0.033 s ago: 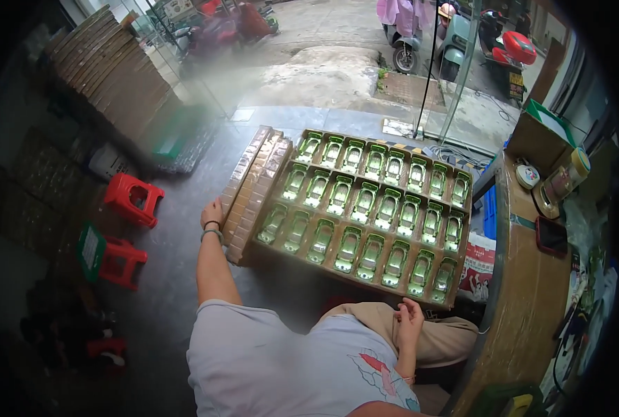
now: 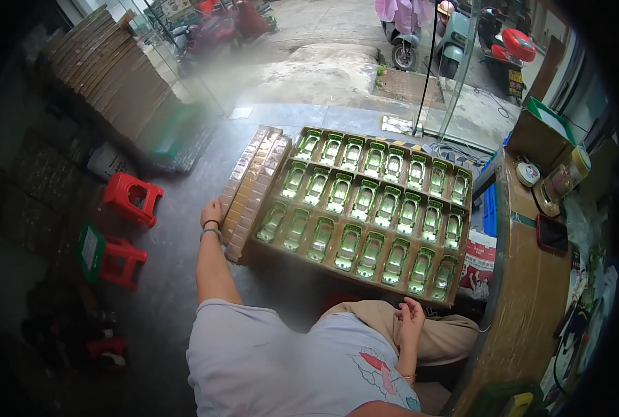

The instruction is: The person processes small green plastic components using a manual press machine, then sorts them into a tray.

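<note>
A large cardboard tray [image 2: 357, 286] lies in front of me, with three rows of shiny green toy cars [image 2: 364, 199] in its compartments. Along its left side is a narrow, tape-covered brown cardboard piece [image 2: 245, 191] with ridged strips. My left hand [image 2: 212, 211] grips this piece at its outer left edge, its fingers partly hidden. By my lap, just below the tray's near right edge, is my right hand [image 2: 410, 320]. Its fingers are loosely bent and apart, with nothing visible in them.
A wooden worktable [image 2: 525, 292] on the right bears a phone [image 2: 551, 234] and a jar [image 2: 572, 170]. Red stools [image 2: 134, 199] stand at the left. Behind them rises a tall stack of cardboard trays [image 2: 108, 62]. Scooters [image 2: 405, 42] are parked outside beyond the glass.
The dark gap between the strips of the narrow cardboard piece has narrowed slightly. My hands stay in nearly the same places.
</note>
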`<state>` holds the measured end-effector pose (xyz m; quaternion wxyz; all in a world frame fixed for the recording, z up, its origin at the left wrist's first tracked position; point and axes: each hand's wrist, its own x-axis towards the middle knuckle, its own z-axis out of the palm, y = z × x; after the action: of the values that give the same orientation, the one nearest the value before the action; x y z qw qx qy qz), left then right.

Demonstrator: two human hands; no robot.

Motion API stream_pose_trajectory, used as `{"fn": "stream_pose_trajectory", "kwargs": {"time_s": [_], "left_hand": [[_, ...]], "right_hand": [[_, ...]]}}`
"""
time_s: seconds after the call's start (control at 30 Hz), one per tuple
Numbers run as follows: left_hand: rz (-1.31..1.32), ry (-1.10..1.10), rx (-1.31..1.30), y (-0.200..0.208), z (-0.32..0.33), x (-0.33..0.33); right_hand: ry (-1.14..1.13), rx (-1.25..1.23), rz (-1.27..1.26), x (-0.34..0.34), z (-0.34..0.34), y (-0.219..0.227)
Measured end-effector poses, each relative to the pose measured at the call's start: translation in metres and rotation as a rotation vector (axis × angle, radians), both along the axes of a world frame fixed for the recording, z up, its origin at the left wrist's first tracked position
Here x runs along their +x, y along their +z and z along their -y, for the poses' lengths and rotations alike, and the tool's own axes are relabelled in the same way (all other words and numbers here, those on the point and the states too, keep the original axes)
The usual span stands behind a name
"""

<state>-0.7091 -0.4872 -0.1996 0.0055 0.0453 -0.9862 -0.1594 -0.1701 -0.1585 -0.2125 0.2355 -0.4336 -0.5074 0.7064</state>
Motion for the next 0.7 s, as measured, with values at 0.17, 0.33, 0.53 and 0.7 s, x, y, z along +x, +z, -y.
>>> {"fn": "stream_pose_trajectory", "kwargs": {"time_s": [0.17, 0.33, 0.53, 0.7], "left_hand": [[0.014, -0.095, -0.011, -0.014, 0.013, -0.011], [0.180, 0.076, -0.131, -0.020, 0.009, 0.002], [-0.310, 0.084, -0.192, -0.027, -0.014, 0.046], [-0.191, -0.499, 0.246, -0.003, -0.093, 0.110]], "right_hand": [[-0.002, -0.040, -0.003, 0.005, -0.004, -0.009], [0.073, 0.076, 0.023, 0.010, -0.003, -0.015], [0.072, 0.052, -0.040, 0.015, -0.002, -0.016], [0.054, 0.069, -0.037, 0.023, 0.000, -0.021]]}}
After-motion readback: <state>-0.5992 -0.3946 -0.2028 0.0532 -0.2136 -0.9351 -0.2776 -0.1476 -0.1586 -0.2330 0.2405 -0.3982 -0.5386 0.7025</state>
